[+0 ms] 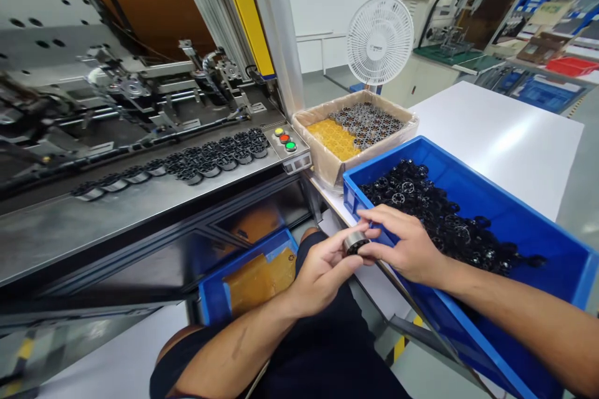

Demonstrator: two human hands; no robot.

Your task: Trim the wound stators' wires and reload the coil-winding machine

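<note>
Between my two hands is a short metal ring with a black inside (355, 242), held above my lap. My left hand (322, 268) has its fingers and thumb closed round the ring's left side. My right hand (402, 243) pinches its right side, with the thumb below and the fingertips near the top. Parts of the ring are hidden by the fingers. Just beyond my right hand stands a blue bin (496, 193) holding many small black round plastic parts (421, 199).
A machine bench (224, 190) with rows of metal-and-black rings (206, 159) and a button box (290, 149) is at left. A lined carton (322, 165) with more rings stands behind the bin. Below the bench sits another blue bin (206, 299). A white fan (380, 40) stands behind.
</note>
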